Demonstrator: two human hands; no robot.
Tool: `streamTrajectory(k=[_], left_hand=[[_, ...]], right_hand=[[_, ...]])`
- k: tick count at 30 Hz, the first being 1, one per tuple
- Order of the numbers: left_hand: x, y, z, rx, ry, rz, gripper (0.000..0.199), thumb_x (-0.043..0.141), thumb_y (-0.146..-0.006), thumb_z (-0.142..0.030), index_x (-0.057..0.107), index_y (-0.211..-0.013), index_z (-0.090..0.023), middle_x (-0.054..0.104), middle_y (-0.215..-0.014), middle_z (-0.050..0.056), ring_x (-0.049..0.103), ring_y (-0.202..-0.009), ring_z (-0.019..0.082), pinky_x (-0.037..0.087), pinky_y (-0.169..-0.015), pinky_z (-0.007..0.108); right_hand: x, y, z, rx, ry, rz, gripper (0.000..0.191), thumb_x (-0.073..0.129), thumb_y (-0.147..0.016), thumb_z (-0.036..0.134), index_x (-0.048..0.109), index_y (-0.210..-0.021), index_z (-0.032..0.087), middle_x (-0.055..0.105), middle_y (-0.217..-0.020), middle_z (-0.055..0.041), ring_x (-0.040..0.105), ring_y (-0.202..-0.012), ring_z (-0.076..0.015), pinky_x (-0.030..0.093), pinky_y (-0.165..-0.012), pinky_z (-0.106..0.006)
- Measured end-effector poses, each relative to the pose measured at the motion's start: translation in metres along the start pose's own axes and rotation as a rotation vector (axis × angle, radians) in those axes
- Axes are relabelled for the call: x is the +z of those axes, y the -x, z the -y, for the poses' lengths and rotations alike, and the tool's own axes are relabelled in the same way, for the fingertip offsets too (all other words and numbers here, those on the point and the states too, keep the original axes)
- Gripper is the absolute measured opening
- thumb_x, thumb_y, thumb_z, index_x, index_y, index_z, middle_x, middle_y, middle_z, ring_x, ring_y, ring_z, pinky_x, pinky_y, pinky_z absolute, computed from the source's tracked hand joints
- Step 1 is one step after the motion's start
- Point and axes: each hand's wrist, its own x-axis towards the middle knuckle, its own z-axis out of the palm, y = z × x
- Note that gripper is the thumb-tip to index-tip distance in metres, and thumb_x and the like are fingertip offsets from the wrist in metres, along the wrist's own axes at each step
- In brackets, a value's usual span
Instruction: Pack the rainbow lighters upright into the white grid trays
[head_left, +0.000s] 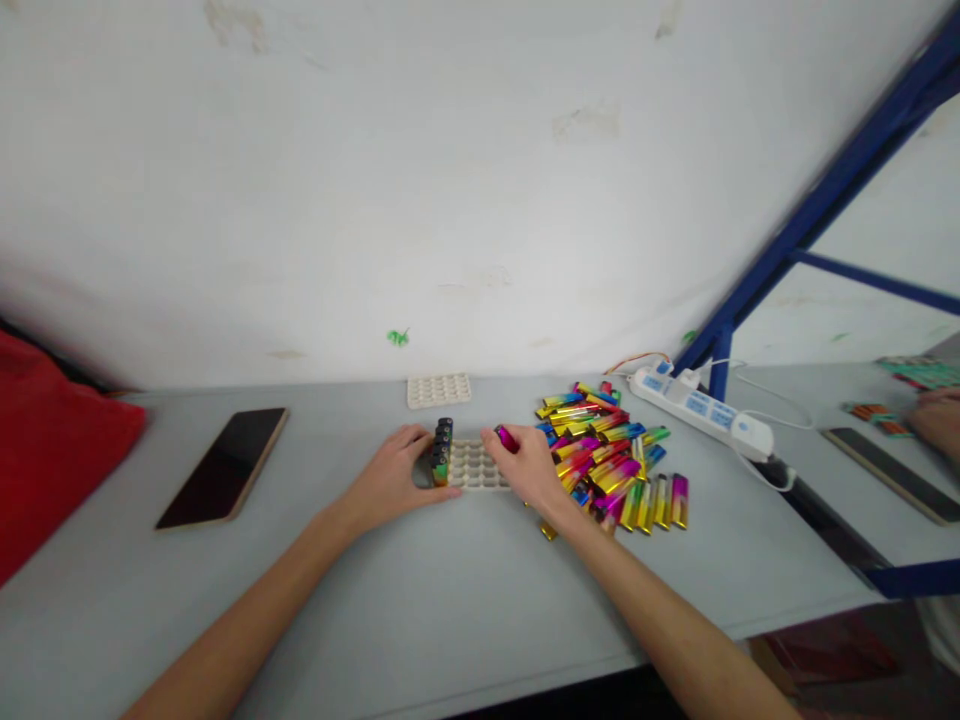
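Observation:
A pale tray (pixel 474 466) with rows of round-edged pockets lies on the table before me. Along its left end stands a row of upright lighters (pixel 442 448) with dark tops. My left hand (pixel 397 475) curves round that end, thumb along the front edge and fingers behind the row, gripping the tray. Over the tray's right part, my right hand (pixel 529 468) pinches a magenta lighter (pixel 507 438) between thumb and fingers, and hides the tray's right end. Just right of this hand spreads a heap of shiny multicoloured lighters (pixel 600 440), several lined up at its front right.
A second pale tray (pixel 439 390) lies by the wall. At left are a phone (pixel 223 468) and a red cloth-like item (pixel 60 440). A white power strip (pixel 701 410) with cables and a blue metal frame (pixel 787 235) stand right; beyond are another phone (pixel 892 472) and another person's hand (pixel 937 420).

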Motion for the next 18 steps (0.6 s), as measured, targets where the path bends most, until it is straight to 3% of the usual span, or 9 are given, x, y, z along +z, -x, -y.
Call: streamTrajectory(k=[9,16,18], left_hand=[[0.0012,-0.0005,0.0008,-0.003,-0.004,0.004,0.068,0.096,-0.078,-0.078,0.083,-0.118,-0.025,0.081,-0.127,0.014,0.077,-0.122,0.041,0.064,-0.115,0.056],[-0.0003,-0.0008,-0.0023,0.004,-0.006,0.017,0.066,0.096,-0.080,-0.075,0.083,-0.118,-0.024,0.081,-0.124,0.013,0.077,-0.117,0.039,0.064,-0.112,0.054],[0.0000,-0.0006,-0.0018,0.010,-0.010,0.015,0.064,0.096,-0.080,-0.074,0.082,-0.119,-0.025,0.081,-0.125,0.013,0.077,-0.118,0.039,0.064,-0.112,0.054]], right_hand=[[-0.0047,0.0004,0.0036,-0.074,-0.073,0.055,0.030,0.053,-0.097,0.039,0.049,-0.069,0.027,0.047,-0.064,0.0040,0.044,-0.065,-0.0163,0.031,-0.064,-0.031],[-0.0022,0.0020,0.0045,-0.087,-0.010,0.031,0.051,0.056,-0.105,0.061,0.043,-0.069,0.028,0.043,-0.063,0.0044,0.040,-0.065,-0.0160,0.028,-0.065,-0.031],[-0.0011,0.0022,0.0031,-0.097,0.006,0.043,0.052,0.058,-0.106,0.060,0.042,-0.067,0.028,0.042,-0.062,0.0043,0.038,-0.064,-0.0158,0.027,-0.065,-0.032]])
